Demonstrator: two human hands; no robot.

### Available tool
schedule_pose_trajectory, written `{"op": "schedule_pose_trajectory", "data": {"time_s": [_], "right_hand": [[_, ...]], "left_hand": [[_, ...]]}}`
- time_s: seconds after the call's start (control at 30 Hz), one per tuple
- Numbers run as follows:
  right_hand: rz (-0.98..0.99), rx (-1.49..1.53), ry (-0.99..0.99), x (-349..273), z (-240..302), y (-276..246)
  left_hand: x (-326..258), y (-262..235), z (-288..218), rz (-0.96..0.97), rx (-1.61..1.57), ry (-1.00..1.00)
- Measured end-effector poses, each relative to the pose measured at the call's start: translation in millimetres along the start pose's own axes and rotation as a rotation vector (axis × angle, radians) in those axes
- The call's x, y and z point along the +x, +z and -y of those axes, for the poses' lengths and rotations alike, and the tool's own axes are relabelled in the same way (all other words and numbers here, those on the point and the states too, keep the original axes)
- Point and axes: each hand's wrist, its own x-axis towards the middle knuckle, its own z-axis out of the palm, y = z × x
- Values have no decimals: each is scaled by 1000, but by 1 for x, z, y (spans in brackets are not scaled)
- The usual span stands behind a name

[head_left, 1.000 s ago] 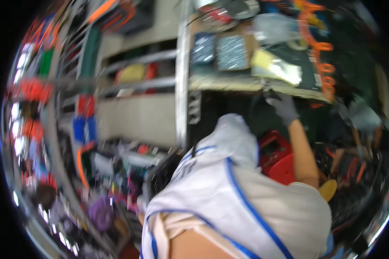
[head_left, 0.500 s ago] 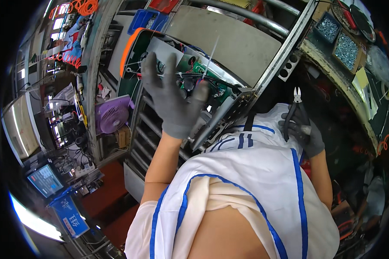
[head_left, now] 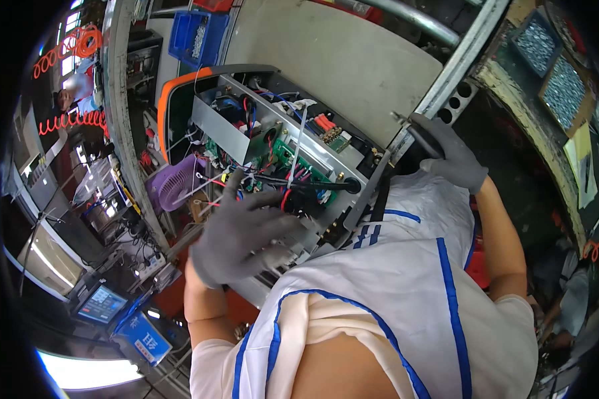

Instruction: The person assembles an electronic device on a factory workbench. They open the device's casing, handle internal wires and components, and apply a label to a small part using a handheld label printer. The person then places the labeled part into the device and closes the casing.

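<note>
An opened electrical machine with an orange-edged end panel lies in front of me, its boards and wiring exposed. From the black cable bundle a white cable tie sticks up with a long loose tail. My left hand, in a grey glove, hovers over the near side of the machine beside the wires, fingers apart and holding nothing. At the machine's right end, my gloved right hand grips small cutting pliers, their jaws pointing up and left; the jaws are blurred.
A metal rail runs behind my right hand. Trays of small metal parts stand on the right bench. Beyond the machine lie a grey board and a blue bin. A purple fan and a screen are at left.
My left hand has moved down and toward me, uncovering the wiring. My right hand has come up and forward with the pliers, which have swung leftward. The whole view has shifted somewhat.
</note>
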Motion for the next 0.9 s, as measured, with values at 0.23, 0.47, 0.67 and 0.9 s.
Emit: {"op": "schedule_pose_trajectory", "data": {"time_s": [0.23, 0.47, 0.67, 0.9], "right_hand": [[275, -140, -382, 68, 43, -1], [404, -207, -506, 91, 83, 18], [377, -188, -555, 89, 90, 37], [403, -6, -477, 83, 86, 47]], "left_hand": [[67, -28, 52, -125, 41, -150], [82, -9, 79, 60, -313, -64], [66, -7, 93, 41, -411, -85], [63, -6, 96, 50, -508, -124]]}}
